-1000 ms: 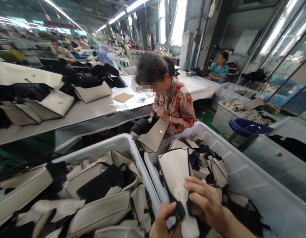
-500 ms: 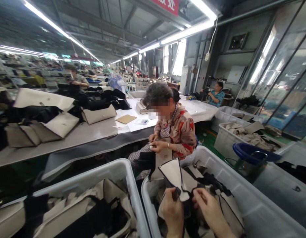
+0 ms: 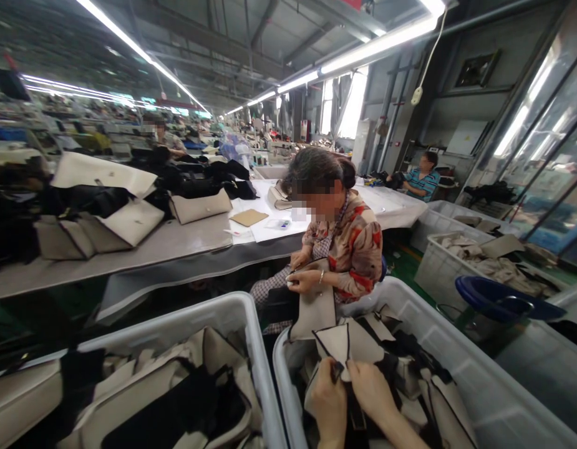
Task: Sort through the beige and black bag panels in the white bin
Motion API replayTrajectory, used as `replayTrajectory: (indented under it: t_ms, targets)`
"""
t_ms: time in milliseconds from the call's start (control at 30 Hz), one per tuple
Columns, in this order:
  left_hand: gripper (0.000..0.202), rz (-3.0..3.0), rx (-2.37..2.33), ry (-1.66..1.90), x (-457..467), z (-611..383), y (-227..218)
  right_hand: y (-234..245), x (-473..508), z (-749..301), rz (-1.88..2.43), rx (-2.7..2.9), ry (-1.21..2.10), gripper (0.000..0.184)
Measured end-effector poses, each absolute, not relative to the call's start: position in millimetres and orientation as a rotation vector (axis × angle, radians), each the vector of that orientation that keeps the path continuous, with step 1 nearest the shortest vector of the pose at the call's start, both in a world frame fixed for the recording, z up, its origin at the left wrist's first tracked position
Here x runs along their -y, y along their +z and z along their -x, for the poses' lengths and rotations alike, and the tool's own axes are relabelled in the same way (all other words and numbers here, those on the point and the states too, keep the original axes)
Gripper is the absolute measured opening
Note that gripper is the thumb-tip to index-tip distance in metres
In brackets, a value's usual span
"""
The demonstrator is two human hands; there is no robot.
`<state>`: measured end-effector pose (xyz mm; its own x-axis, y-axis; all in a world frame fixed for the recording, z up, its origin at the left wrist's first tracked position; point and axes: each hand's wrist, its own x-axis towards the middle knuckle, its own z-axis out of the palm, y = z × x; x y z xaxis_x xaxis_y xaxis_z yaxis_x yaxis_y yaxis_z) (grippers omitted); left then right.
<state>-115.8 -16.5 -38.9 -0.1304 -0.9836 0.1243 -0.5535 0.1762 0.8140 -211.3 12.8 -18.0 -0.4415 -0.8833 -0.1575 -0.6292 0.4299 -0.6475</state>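
Cream bag panel [image 3: 334, 344] with black edge binding: one piece, held in both of my hands above the right-hand front bin. Left hand [image 3: 329, 399]: fingers closed on the panel's lower part, just beside a small dark fitting [image 3: 336, 372]. Right hand [image 3: 370, 390]: fingers closed on the panel next to a black strip [image 3: 356, 416] running down from it. Both grips are partly hidden, so the exact points of contact cannot be made out. The lower edge of the frame cuts off both wrists.

Two white plastic bins sit directly below the hands. Right-hand bin [image 3: 461, 368]: contains a loose heap of cream and black bag pieces, too overlapped to count. Left-hand bin [image 3: 176, 315]: contains larger cream panels with black sections, cut off by the frame.

Beyond the bins, one seated co-worker [image 3: 353, 249] holds a taupe bag [image 3: 314, 310] with both hands at its top edge. Behind them, a long grey work table [image 3: 143, 255] carries stacked cream and black bags. To the right stand a third white bin [image 3: 450, 274] of beige pieces and one round blue seat [image 3: 498, 299]. Two more co-workers sit well apart: one in a striped shirt [image 3: 421, 184], one beyond the table [image 3: 160, 134].
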Motion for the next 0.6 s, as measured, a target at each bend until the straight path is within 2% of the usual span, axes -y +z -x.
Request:
replayTrajectory:
  t_ms: [200, 433, 533, 600]
  targets:
    - [0.028, -1.371, 1.76, -0.925, 17, 95, -58, -51, -11, 199, 1.307, -2.132, -0.727, 0.038]
    - [0.045, -1.254, 1.776, -1.221, 11, 74, -46, -66, -17, 188, 1.309, -2.114, -0.824, 0.036]
    - [0.039, -1.358, 1.519, -1.316, -4, 73, -50, -72, -24, 184, 1.305, -2.123, -0.849, 0.035]
    - [0.035, -1.479, 1.328, -1.288, -15, 75, -57, -77, -27, 181, 1.293, -2.119, -0.852, 0.042]
